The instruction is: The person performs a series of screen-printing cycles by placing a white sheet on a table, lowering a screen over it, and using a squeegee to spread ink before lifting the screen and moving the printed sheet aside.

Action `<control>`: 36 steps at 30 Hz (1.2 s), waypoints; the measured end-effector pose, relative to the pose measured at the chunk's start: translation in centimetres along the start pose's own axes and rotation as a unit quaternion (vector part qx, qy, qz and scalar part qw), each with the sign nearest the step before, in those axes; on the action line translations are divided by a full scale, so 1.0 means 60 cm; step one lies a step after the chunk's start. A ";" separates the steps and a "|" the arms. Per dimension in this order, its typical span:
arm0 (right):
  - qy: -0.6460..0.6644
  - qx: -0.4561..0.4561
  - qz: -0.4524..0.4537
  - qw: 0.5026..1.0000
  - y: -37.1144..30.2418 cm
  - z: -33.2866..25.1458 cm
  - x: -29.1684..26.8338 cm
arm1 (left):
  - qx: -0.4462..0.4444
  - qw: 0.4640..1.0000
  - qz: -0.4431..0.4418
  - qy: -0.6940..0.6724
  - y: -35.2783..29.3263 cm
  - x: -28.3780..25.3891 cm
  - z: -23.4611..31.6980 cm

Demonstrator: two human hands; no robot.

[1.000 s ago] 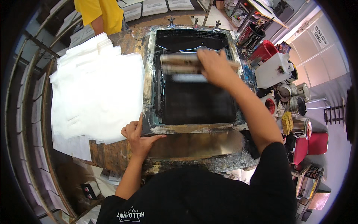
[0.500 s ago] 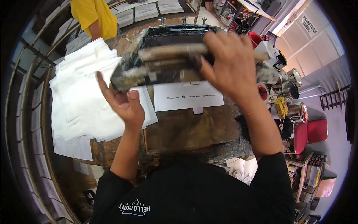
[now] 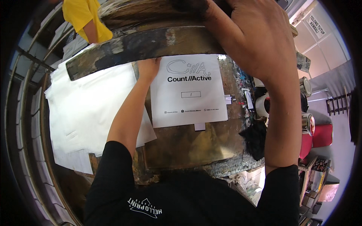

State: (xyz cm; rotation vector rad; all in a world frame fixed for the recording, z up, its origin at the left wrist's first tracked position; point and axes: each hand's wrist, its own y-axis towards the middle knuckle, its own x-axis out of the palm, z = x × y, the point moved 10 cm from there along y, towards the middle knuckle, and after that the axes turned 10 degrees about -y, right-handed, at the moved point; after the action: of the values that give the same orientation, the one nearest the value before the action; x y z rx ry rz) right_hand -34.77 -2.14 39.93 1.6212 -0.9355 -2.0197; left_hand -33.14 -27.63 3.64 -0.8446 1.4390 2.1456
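A paint-stained screen-printing frame is raised and tilted close to me, crossing the upper part of the view. My right hand is closed on the wooden handle of a squeegee over the frame; its far fingers are out of the picture. Below the frame lies a white sheet with black line lettering and a small box, flat on the brown printing board. My left hand reaches under the frame, its bent fingers closed at the sheet's upper left edge, the fingertips partly hidden.
A big pile of white blank sheets covers the table's left side. Small tabs sit at the printed sheet's edges. A black rag and paint cans are on the right. A person in yellow stands at the far left.
The frame has swung up and toward me with the squeegee and my right hand, uncovering the printed sheet. My left hand has moved from the frame's front edge to the sheet.
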 end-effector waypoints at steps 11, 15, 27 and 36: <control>-0.027 0.051 -0.005 0.998 -0.012 -0.014 -0.019 | -0.364 0.904 0.186 -0.125 -0.275 -0.353 -0.112; -0.030 0.064 -0.038 0.997 -0.046 -0.019 -0.003 | -0.401 0.869 0.289 -0.024 -0.469 -0.549 -0.182; -0.040 -0.016 -0.001 0.999 -0.071 -0.007 0.014 | -0.126 0.981 -0.131 0.068 -0.403 -0.416 0.148; -0.020 0.041 -0.084 0.995 -0.042 -0.011 0.010 | -0.065 0.949 -0.300 -0.074 -0.314 -0.136 0.359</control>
State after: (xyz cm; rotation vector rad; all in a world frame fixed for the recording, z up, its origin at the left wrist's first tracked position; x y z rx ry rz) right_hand -34.01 -0.94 37.68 1.7614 -0.9361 -2.1577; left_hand -20.58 -0.68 2.61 -0.9907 0.8264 1.7930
